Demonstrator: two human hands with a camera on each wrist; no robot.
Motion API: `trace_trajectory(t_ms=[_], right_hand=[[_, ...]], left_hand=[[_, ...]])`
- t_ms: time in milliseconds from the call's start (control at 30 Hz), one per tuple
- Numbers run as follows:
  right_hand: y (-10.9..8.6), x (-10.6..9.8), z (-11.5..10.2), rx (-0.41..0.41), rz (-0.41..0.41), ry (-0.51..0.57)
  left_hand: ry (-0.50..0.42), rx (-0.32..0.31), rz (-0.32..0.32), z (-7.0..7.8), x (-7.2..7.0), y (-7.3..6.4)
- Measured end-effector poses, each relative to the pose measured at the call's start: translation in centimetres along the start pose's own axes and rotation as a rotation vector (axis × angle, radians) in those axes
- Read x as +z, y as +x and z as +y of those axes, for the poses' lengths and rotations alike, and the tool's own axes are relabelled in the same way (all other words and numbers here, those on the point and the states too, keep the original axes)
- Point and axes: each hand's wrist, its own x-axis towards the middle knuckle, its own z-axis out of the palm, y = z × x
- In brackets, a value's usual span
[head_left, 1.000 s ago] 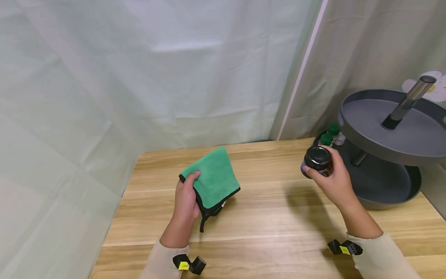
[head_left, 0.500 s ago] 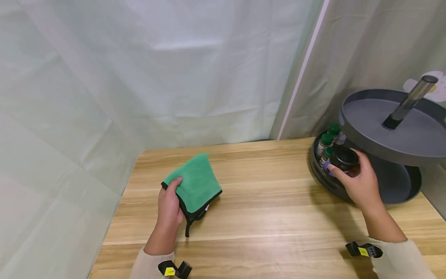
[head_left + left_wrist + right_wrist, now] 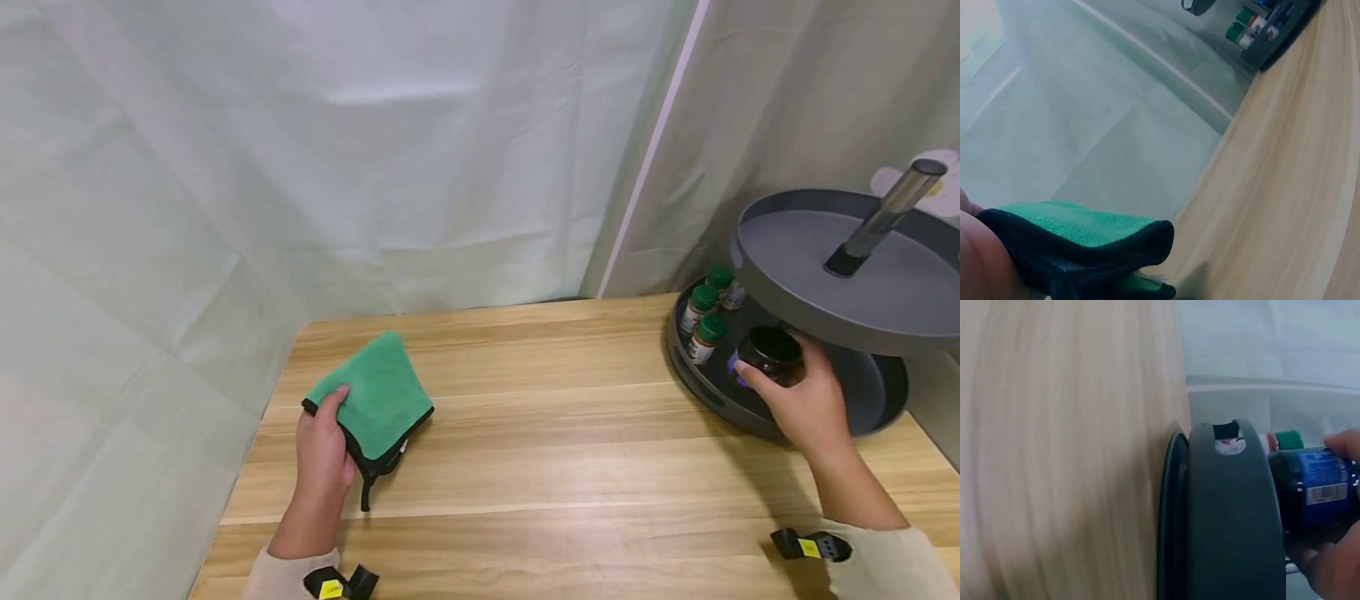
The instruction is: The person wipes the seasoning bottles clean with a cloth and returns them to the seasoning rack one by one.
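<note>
A folded green cloth (image 3: pixel 378 396) with black edging is gripped by my left hand (image 3: pixel 322 454), thumb on top, above the left part of the wooden table. My right hand (image 3: pixel 813 408) holds a dark jar (image 3: pixel 772 352) with a black lid, fingers and thumb around its sides. In the right wrist view a blue label with a barcode shows on the jar (image 3: pixel 1322 487). The jar is within the lower tier (image 3: pixel 870 392) of a round grey two-tier stand, beneath the front left of the upper tier. Whether its base touches the tier I cannot tell.
Several green-capped spice bottles (image 3: pixel 705 340) stand at the left side of the lower tier. Above it lies the upper tier (image 3: pixel 795 242), with a metal post (image 3: pixel 896 200) rising through. Pale curtains (image 3: pixel 450 167) hang behind the wooden tabletop (image 3: pixel 525 467).
My right hand has carried the jar rightward from over the table's edge of the stand into the lower tier. My left hand has moved left with the cloth still held.
</note>
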Motion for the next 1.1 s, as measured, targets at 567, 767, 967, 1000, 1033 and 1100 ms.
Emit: trace_trajectory(t_ms=[567, 767, 967, 1000, 1033, 1100], right_hand=[[-0.2, 0.0, 1.2, 0.067, -0.194, -0.146], [-0.1, 0.1, 1.3, 0.069, -0.217, -0.144], [0.0, 0.0, 1.5, 0.067, -0.237, -0.154], [0.0, 0.0, 1.4, 0.067, -0.239, -0.158], [0.1, 0.0, 1.4, 0.068, -0.243, -0.161], [0.1, 0.0, 1.4, 0.069, -0.245, -0.168]], left_hand=[[0.205, 0.183, -0.061, -0.3, -1.2, 0.1], [0.272, 0.157, -0.091, -1.1, -0.7, 0.0], [0.330, 0.120, -0.124, -1.5, -0.2, 0.0], [0.332, 0.115, -0.128, -1.5, -0.1, 0.0], [0.334, 0.112, -0.132, -1.6, 0.0, 0.0], [0.335, 0.110, -0.148, -1.7, 0.2, -0.1]])
